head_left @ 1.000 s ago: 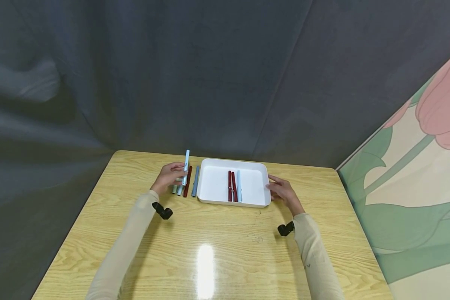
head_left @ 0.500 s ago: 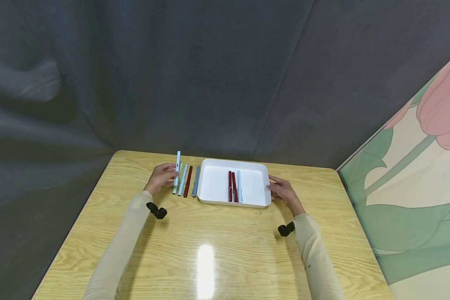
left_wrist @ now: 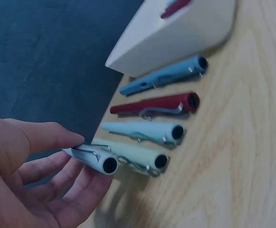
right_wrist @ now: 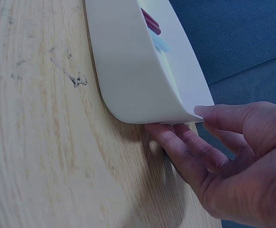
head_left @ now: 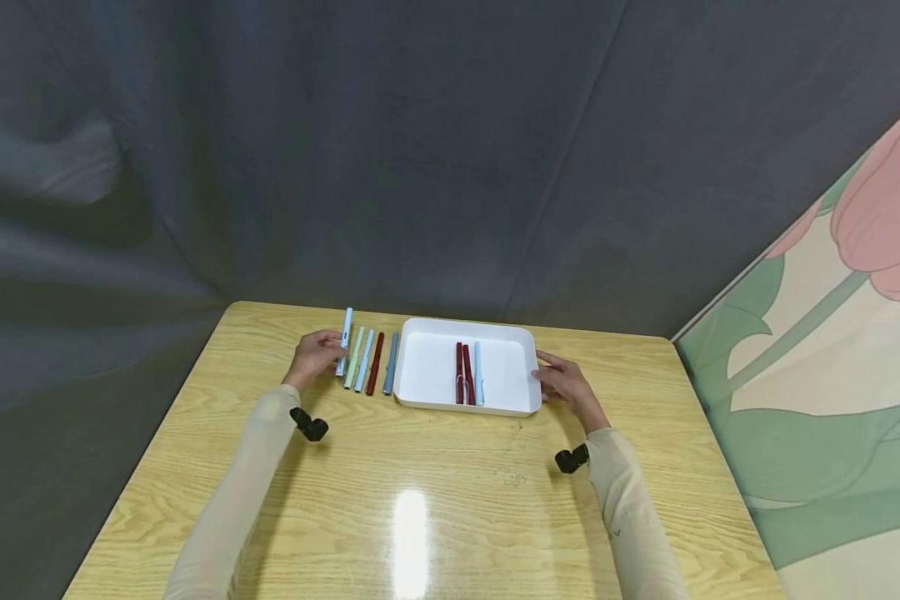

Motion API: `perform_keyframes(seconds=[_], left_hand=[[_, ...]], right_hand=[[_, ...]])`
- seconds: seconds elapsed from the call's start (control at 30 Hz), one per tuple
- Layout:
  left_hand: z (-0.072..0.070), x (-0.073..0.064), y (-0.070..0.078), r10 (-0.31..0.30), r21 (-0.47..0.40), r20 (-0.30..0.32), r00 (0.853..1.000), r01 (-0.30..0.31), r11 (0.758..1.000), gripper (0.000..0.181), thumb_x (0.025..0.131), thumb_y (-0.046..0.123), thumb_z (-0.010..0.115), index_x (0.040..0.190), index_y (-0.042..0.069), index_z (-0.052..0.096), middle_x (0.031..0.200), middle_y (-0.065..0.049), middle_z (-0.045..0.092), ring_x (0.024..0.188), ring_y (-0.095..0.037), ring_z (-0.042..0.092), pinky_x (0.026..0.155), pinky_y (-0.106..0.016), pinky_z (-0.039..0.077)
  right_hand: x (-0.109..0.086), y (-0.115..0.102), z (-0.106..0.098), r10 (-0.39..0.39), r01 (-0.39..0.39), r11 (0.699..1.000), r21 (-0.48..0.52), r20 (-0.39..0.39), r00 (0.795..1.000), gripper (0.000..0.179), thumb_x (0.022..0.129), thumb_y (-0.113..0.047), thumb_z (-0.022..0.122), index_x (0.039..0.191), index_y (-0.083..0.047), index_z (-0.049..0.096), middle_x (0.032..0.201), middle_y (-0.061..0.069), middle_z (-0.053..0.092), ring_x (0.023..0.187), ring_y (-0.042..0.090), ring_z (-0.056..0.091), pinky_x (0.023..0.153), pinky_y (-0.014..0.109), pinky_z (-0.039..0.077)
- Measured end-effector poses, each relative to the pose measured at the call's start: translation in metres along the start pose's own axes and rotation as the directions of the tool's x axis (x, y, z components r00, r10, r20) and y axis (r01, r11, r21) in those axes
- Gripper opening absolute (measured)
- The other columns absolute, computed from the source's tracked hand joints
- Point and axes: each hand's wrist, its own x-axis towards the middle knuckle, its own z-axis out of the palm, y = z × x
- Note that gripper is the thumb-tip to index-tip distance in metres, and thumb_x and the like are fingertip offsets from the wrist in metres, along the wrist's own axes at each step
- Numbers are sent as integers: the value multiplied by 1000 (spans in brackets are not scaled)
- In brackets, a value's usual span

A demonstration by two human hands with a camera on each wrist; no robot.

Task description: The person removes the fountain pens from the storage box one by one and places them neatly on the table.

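My left hand [head_left: 313, 357] pinches a light blue pen [head_left: 346, 327] between thumb and fingers, at the left end of a row of pens. In the left wrist view the clip and dark round end of this pen [left_wrist: 94, 160] face the camera. Beside it lie a pale green pen [head_left: 354, 358], another light blue pen [head_left: 364, 362], a dark red pen [head_left: 375, 364] and a blue pen [head_left: 391, 364]. My right hand [head_left: 566, 383] holds the right end of a white tray [head_left: 427, 362]; in the right wrist view the thumb is over its rim, fingers against the outer wall.
Inside the tray lie two dark red pens [head_left: 460, 375] and one light blue pen [head_left: 479, 372]. The wooden table [head_left: 450, 467] carries everything. Behind its far edge hangs a dark curtain [head_left: 420, 167], and a wall with painted flowers [head_left: 817, 392] stands at the right.
My left hand has moved left with the light blue pen, past the pale green one, and lowered it toward the table. The right hand and the tray have stayed in place.
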Motion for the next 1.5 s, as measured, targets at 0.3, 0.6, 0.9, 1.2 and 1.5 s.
perform_keyframes(seconds=[0.3,0.6,0.9,1.2,1.5], left_hand=[[0,-4,-3,22,226,-63,998,-7,974,43,95,6,67,135,-9,63,124,-26,66,90,-17,64,66,-21,54],[-3,-3,-10,7,333,-87,996,22,943,44,93,14,67,132,-4,67,121,-22,68,78,-14,63,63,-24,49],[0,-3,-11,-1,411,-96,995,40,911,40,97,16,63,133,-2,66,129,-24,68,111,-40,66,90,-52,50],[3,-1,-17,-16,443,-88,996,54,895,40,98,18,64,134,-1,64,130,-22,67,114,-40,64,95,-57,48],[5,1,-18,-7,449,-95,995,49,892,43,97,19,65,135,-1,64,133,-22,67,119,-40,63,100,-60,46]], right_hand=[[0,0,1,2,-2,1000,-1,3,1000,60,105,-14,63,161,-11,42,148,28,57,79,5,71,67,26,59],[1,1,1,7,-7,1000,1,5,1000,61,105,-15,64,161,-11,42,148,28,56,79,5,71,65,25,58],[-2,0,0,-10,9,1000,22,35,999,63,105,-16,63,162,-9,38,149,29,54,82,9,72,67,29,59],[0,1,0,-9,9,1000,3,13,1000,60,105,-15,63,161,-10,41,147,28,58,79,5,71,67,25,59],[0,0,1,2,-2,1000,7,6,1000,60,105,-15,64,161,-10,42,148,28,56,80,5,70,67,25,58]])
